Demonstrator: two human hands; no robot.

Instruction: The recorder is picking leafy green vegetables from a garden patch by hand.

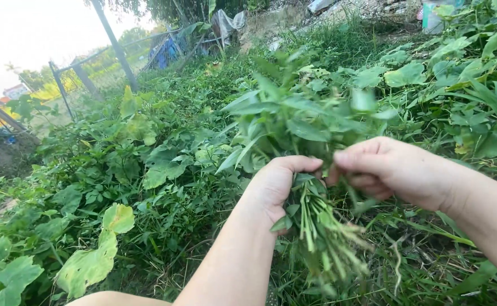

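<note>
From the head view, the left hand (274, 187) has its fingers clamped round a bunch of leafy green stems (305, 130), held up over the weedy ground (163, 226). Just right, the right hand (387, 167) pinches the same bunch, fingers curled together. A wire fence (84, 71) stands far left.
</note>
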